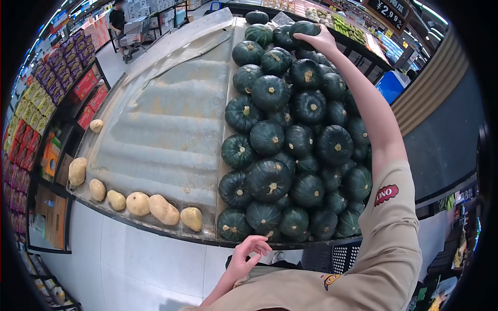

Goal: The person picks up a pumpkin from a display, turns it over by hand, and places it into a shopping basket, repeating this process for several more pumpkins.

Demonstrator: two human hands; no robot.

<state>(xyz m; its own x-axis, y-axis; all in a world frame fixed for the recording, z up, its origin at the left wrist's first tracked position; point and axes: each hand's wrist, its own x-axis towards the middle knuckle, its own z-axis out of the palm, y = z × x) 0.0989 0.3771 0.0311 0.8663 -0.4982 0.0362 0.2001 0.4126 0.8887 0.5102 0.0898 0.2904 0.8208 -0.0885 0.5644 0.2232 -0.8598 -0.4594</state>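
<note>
At the far end of the display, my right hand (322,41) stretches out with its fingers and thumb closed around a dark green pumpkin (305,28). Beneath and in front of it, several more round green pumpkins (270,180) are heaped over the right half of the stand. My left hand (249,255) hovers low by the front edge, near the closest pumpkins (234,224); its fingers are loosely bent and apart, with nothing in them.
On the left half of the stand lies a grey-green mat (155,129), with several potatoes (138,203) along its front and left edges. A partition (224,119) divides the halves. Snack shelves (46,103) stand at left; a person (118,26) is by a cart at the back.
</note>
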